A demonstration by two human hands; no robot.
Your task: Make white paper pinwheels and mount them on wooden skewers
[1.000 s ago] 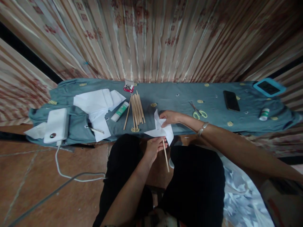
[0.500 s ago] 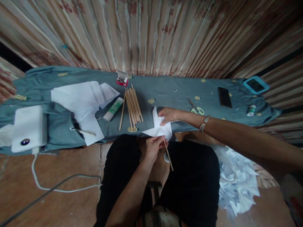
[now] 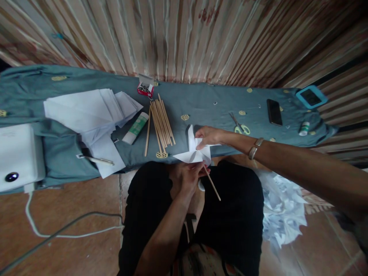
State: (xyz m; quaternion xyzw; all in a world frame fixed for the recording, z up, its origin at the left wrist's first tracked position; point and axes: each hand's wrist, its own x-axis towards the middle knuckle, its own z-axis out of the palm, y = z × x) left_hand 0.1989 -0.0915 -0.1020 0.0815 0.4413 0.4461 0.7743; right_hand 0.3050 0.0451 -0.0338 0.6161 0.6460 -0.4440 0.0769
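Observation:
Between my hands is a white paper pinwheel (image 3: pixel 197 156) with pointed blades, above my lap at the front edge of the cloth. A thin wooden stick (image 3: pixel 213 184) slants down to the right from beneath it. My left hand (image 3: pixel 190 174) grips the stick close under the paper; some of its fingers are hidden. From above, my right hand (image 3: pixel 209 136) pinches the pinwheel near its middle, thumb on the paper. Whether a pin sits at the centre is too small to tell. A bundle of wooden sticks (image 3: pixel 161 124) lies to the left.
On the blue-green cloth (image 3: pixel 201 103) are white paper sheets (image 3: pixel 83 109), a glue stick (image 3: pixel 136 128), an open red box (image 3: pixel 145 86) of small metal pieces, scissors (image 3: pixel 240 124), a phone (image 3: pixel 274 112) and a pen (image 3: pixel 99 159). Finished-looking white paper pieces (image 3: pixel 283 211) pile up at lower right.
The view has shifted slightly. Both hands stay on the pinwheel; the stick's lower end has swung to the right, and my left hand sits further under the paper.

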